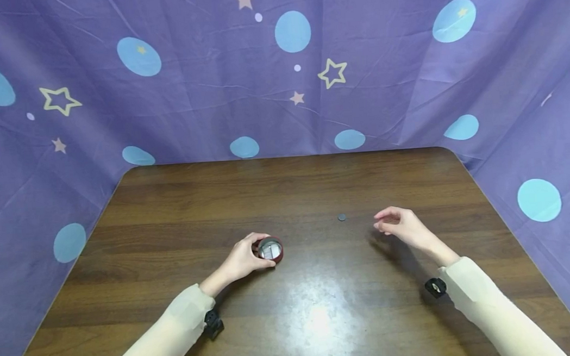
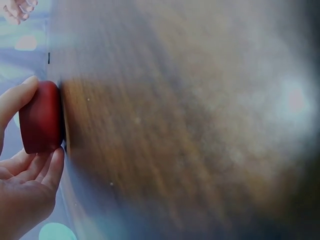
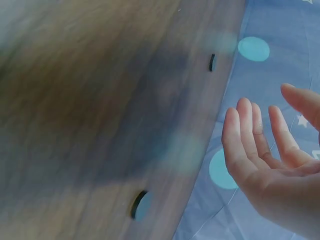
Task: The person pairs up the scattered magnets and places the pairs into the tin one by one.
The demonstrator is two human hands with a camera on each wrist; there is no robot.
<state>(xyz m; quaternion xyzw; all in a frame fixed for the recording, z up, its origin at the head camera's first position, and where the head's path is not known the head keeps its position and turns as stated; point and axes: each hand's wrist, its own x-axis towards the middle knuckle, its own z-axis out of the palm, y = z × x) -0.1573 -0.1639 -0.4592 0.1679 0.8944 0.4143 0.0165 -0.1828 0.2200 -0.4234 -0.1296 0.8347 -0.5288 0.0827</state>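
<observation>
Disc [image 1: 342, 217] on table [image 1: 217, 198], behind and right of round object [image 1: 271, 250].

Red object [image 2: 42, 120] with silvery top [image 1: 271, 250], dark disc [image 1: 342, 217], brown wood-grained table [image 1: 286, 194], purple cloth [image 1: 211, 101] with blue spots [image 1: 293, 31]

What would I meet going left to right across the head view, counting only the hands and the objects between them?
Left hand, red round object with a shiny top, small dark disc, right hand.

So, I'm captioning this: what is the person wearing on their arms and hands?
The left sleeve and right sleeve are plain and cream-coloured. The left wrist camera and right wrist camera are small, black and blocky. The left hand and right hand are gloveless.
</observation>
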